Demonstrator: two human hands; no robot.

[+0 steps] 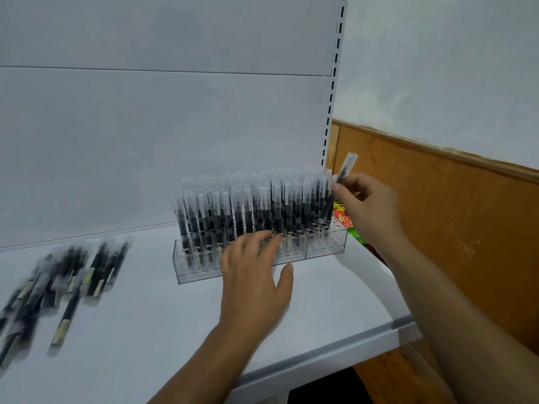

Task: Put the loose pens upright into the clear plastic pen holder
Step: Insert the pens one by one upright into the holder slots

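Shows a clear plastic pen holder (326, 243) standing on a white shelf (145, 330), near its right end and close to the back panel. Packed with upright capped pens in nearly every row, with a few open slots visible only at the far right.

Shows the right hand (364, 205) clamped on one pen (344, 176), pinched between thumb and fingertips about mid-barrel. Cap up, leaning to the right, lower end down among the last slots; cannot tell whether seated in a hole.

Shows the left hand (253, 272) palm down, fingers straight and slightly apart, fingertips resting against the front top edge of the holder, gripping nothing.

Shows a heap of loose pens (67, 275) lying flat at the left of the shelf, well apart from the holder and blurred. Shows a colourful packet (347, 223) just beyond the holder's right end, partly hidden by the right hand.

Step in hand, by judgement: seating the held pen in a right-end slot. Task well along but unfinished, given the heap on the left.

Possible faults from here:
- Tilted entry catching the rim of a hole, then jamming or skidding off.
- Sideways pressure on the crowded neighbours, tipping them or loosening caps.
- Holder sliding toward the nearby shelf end for want of bracing from the left hand.
- Early release dropping the pen past the shelf's end.
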